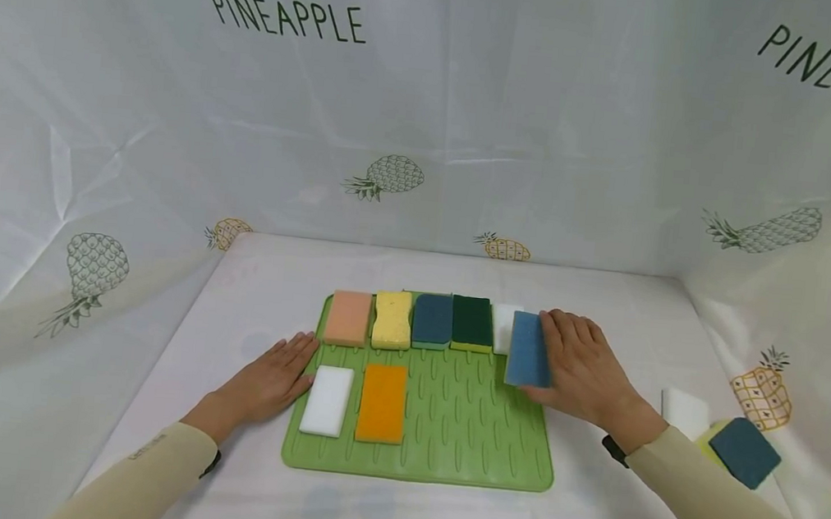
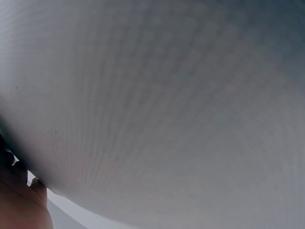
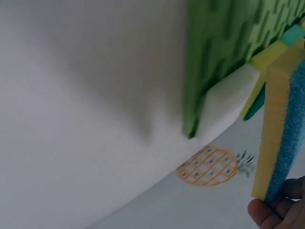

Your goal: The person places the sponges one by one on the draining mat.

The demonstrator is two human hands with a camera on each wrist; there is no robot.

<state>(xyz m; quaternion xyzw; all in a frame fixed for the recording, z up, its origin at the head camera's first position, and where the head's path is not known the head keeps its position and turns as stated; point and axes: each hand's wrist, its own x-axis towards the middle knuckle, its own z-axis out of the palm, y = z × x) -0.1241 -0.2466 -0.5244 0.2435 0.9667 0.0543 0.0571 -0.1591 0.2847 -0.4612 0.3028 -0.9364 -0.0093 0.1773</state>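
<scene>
My right hand [image 1: 584, 369] pinches a scouring sponge [image 1: 529, 350] with a blue face and a yellow body, as the right wrist view shows. The sponge is raised over the right part of a green ridged mat [image 1: 478, 430], partly covering a white sponge [image 1: 504, 325] in the head view. Left of that white one, the back row holds dark green [image 1: 473, 322], dark blue [image 1: 433, 320], yellow wavy [image 1: 392, 320] and peach [image 1: 348, 318] sponges. In front lie another white sponge [image 1: 327, 400] and an orange one [image 1: 382, 403]. My left hand [image 1: 267, 382] rests flat at the mat's left edge.
Right of the mat, beside my right forearm, lie a white sponge [image 1: 686, 411] and a dark blue sponge [image 1: 745, 451] with yellow showing under it. A pale pineapple-print sheet [image 1: 581, 142] rises behind and around the white table surface [image 1: 620, 298].
</scene>
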